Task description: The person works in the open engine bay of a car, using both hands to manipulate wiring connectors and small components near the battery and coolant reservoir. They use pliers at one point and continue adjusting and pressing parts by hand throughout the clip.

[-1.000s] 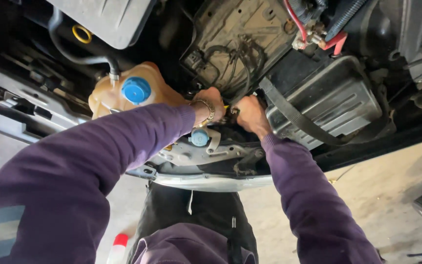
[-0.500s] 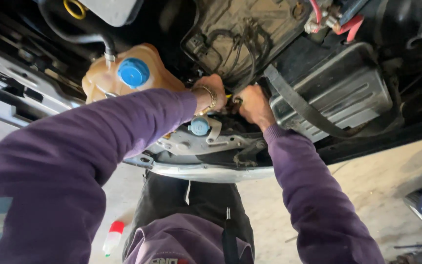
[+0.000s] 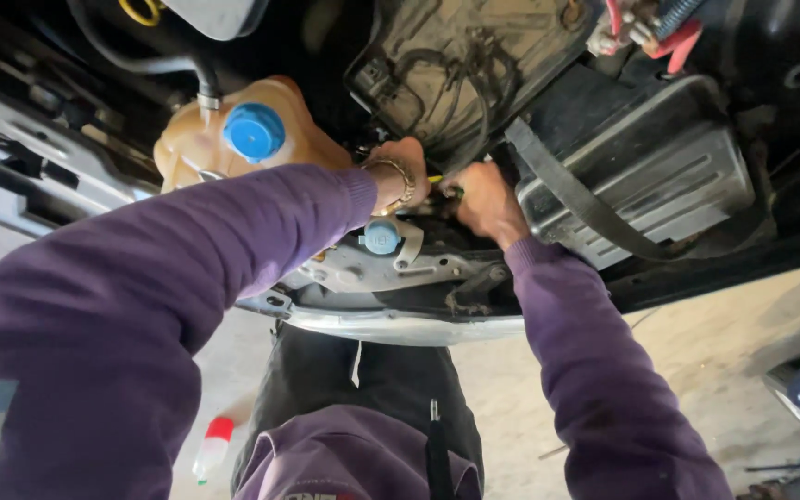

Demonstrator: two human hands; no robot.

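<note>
Both my hands reach into an open engine bay. My left hand (image 3: 402, 167), a bracelet on its wrist, is closed down among dark wiring below a dirty black cover (image 3: 474, 65). My right hand (image 3: 481, 199) is closed just beside it, next to a yellow-green tool tip (image 3: 439, 181) that shows between the two hands. Which hand holds the tool I cannot tell. A small blue cap (image 3: 381, 237) sits just under my left wrist.
A tan fluid tank with a large blue cap (image 3: 254, 131) stands left of my hands. A grey battery box (image 3: 641, 185) with a black strap lies to the right. A silver front crossmember (image 3: 400, 324) runs below. A red-capped bottle (image 3: 210, 449) lies on the concrete floor.
The view has shifted so the engine bay sits a little higher and to the right in the frame. Both hands stay together at the same spot among the wiring.
</note>
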